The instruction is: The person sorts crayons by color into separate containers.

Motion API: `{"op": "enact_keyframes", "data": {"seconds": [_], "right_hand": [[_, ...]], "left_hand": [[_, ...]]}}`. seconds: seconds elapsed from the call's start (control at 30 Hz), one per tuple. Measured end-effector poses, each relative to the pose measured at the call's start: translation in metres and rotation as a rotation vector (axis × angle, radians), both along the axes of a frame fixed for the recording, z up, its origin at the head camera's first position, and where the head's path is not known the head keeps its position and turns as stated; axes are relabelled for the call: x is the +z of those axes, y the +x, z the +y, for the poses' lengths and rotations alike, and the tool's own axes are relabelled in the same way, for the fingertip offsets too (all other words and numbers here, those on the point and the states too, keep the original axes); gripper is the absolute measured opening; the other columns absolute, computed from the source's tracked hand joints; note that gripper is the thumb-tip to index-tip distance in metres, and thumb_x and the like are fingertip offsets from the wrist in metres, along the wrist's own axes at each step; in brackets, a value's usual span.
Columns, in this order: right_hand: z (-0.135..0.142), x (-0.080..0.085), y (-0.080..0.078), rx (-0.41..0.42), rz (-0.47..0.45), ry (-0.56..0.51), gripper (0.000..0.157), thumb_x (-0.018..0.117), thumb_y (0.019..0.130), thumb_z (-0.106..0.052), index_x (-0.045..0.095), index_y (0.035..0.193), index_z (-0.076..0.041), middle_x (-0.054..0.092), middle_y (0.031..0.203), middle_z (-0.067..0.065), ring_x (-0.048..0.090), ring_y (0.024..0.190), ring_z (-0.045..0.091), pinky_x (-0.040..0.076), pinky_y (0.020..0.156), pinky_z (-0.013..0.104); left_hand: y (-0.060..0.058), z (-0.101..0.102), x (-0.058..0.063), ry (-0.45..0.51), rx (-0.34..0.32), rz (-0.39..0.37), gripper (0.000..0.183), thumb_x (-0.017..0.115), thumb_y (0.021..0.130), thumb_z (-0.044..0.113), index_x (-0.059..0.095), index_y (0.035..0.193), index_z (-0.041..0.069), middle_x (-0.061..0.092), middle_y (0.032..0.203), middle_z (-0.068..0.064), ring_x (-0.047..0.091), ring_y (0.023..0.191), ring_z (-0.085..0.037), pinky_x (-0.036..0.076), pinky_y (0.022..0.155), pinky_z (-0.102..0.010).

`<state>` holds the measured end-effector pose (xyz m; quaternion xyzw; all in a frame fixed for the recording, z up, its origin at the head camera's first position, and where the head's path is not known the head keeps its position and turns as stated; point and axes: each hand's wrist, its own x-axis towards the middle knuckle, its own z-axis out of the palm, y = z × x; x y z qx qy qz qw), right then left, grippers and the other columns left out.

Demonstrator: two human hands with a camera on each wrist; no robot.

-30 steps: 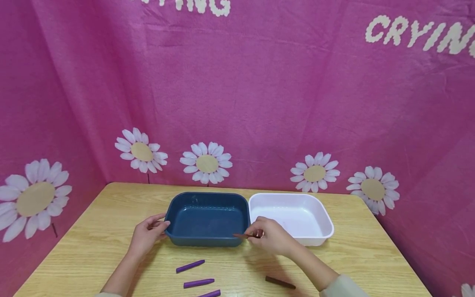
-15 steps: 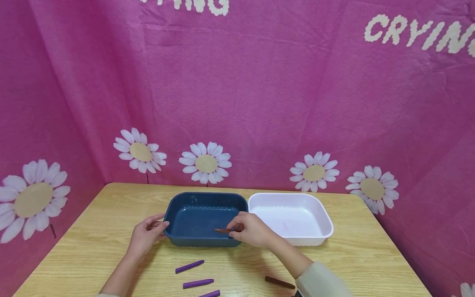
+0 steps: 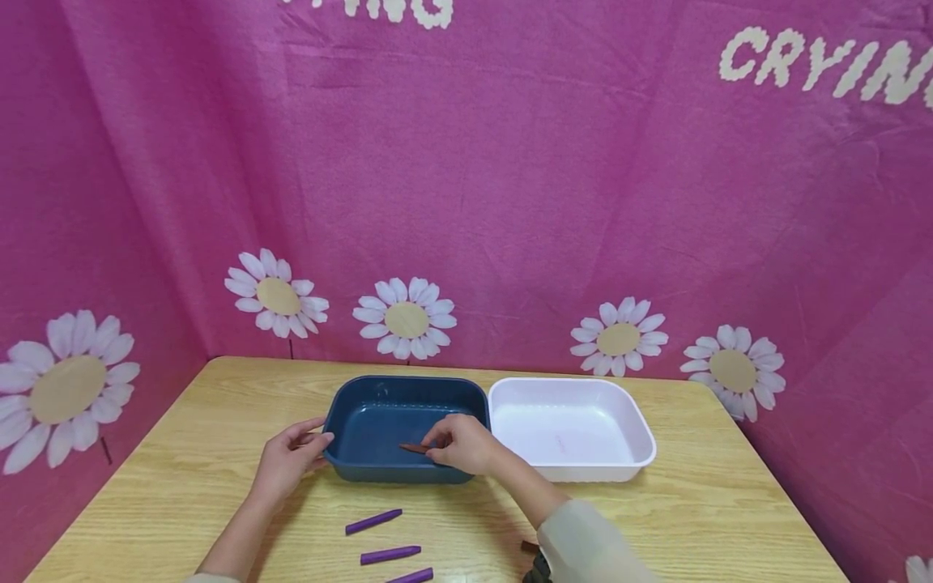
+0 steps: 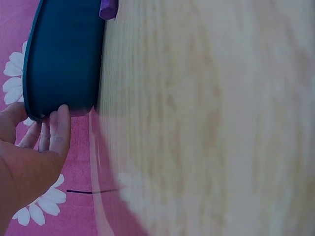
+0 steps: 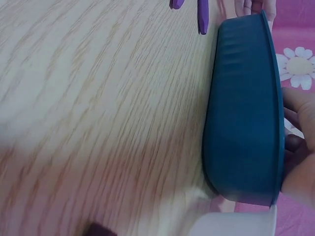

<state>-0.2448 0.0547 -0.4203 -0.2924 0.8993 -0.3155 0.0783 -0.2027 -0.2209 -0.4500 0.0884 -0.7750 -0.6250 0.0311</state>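
My right hand (image 3: pixel 461 444) pinches a brown crayon (image 3: pixel 414 448) between thumb and fingers, over the inside of the dark blue tray (image 3: pixel 401 474). The crayon lies nearly level, its tip pointing left. At the tray's left end, my left hand (image 3: pixel 287 461) grips the rim, thumb on top and fingers against the outer wall, as the left wrist view also shows. In the right wrist view the tray's wall hides the crayon and part of my right hand (image 5: pixel 301 142).
A white tray (image 3: pixel 572 473) stands against the blue one's right side. In front lie a purple crayon (image 3: pixel 373 522), a second purple crayon (image 3: pixel 390 555) and a third purple crayon (image 3: pixel 411 576). Another brown crayon (image 3: pixel 530 547) is partly covered by my right sleeve. A pink curtain hangs behind.
My right hand has carried the brown crayon leftward, from the seam between the trays to over the blue tray. My left hand has stayed at the rim.
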Motion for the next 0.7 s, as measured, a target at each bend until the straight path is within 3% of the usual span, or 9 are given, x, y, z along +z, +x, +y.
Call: {"op": "enact_keyframes", "data": {"seconds": [0.17,0.4,0.7], "right_hand": [[-0.007,-0.004,-0.005,-0.024,-0.039,0.006,0.011,0.069,0.083,-0.015,0.073,0.093,-0.011,0.064,0.074,-0.003,0.048,0.063,0.004,0.041,0.057,0.019],[-0.018,-0.008,-0.010,-0.051,-0.088,0.014,0.008,0.069,0.083,-0.015,0.074,0.089,-0.012,0.066,0.077,-0.002,0.050,0.069,0.006,0.042,0.061,0.021],[-0.027,-0.007,-0.009,-0.074,-0.124,0.036,0.007,0.068,0.084,-0.012,0.074,0.089,-0.012,0.066,0.077,-0.001,0.050,0.069,0.008,0.042,0.061,0.022]], "left_hand": [[-0.001,0.000,-0.002,0.006,0.002,-0.001,0.048,0.062,0.090,0.021,0.050,0.131,-0.002,0.065,0.101,-0.011,0.066,0.077,-0.005,0.056,0.075,-0.028],[-0.002,0.000,-0.004,0.056,-0.001,0.011,0.047,0.063,0.089,0.015,0.049,0.130,-0.005,0.063,0.089,-0.001,0.065,0.073,-0.005,0.056,0.070,-0.025],[-0.002,-0.001,-0.003,0.017,0.003,-0.012,0.048,0.062,0.091,0.021,0.049,0.131,-0.002,0.065,0.100,-0.010,0.066,0.077,-0.006,0.056,0.074,-0.028]]}}
